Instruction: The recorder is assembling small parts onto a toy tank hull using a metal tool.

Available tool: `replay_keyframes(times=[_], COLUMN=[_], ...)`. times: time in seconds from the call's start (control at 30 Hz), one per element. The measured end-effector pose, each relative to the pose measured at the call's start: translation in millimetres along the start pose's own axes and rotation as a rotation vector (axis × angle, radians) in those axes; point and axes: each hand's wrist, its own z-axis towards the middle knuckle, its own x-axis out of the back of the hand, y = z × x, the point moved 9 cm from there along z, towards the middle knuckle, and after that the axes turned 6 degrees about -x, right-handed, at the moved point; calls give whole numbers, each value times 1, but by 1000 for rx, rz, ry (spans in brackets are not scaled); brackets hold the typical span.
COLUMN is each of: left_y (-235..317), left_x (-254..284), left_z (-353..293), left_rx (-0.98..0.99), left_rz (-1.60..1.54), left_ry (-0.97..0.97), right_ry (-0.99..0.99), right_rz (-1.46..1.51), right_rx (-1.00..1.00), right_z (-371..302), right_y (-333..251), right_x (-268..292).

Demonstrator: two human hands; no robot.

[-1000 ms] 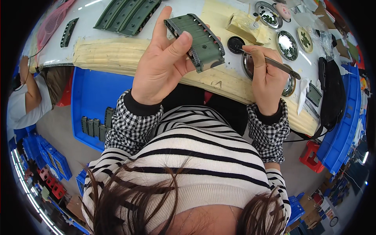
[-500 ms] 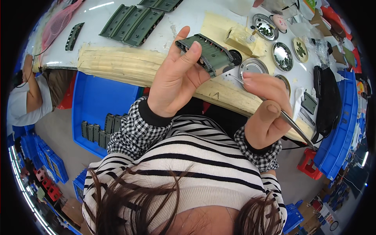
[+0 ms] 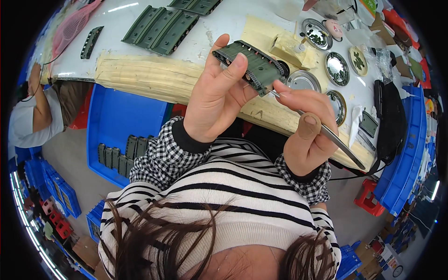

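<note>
Over the surface near its front edge, the left hand gripped a green tracked part; the right hand held tweezers, best used lightly.

On my feed the surface looks smooth and glossy, with streaks of light reflected toward its far left corner and scuffed patches elsewhere. Its near edge wears padding of creased, matt, papery tape. The part looks like matt plastic, ridged along its sides, and I see similar dull plastic panels by the far edge. The tweezers are smooth metal with a soft sheen. Toward the right edge, the dishes have shiny metal rims, and the bag beside them looks like dull cloth. Below the near edge, the bin is smooth plastic. I read the checked sleeves as wrinkled woven cloth and the striped top as ribbed knit.
</note>
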Motion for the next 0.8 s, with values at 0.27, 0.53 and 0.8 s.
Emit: replay_keyframes(times=[0.27, 0.53, 0.8], left_y=[1, 2, 1], left_x=[-2, -7, -10], left_z=[-1, -2, -3], left_rx=[-35, -59, -57], left_rz=[24, 19, 25], left_ry=[-23, -62, -72], right_ry=[-42, -77, -86], right_rz=[-53, -87, -115], right_rx=[19, 58, 83], right_z=[0, -4, -5], right_y=[-5, -12, -17], right_x=[-2, -4, -2])
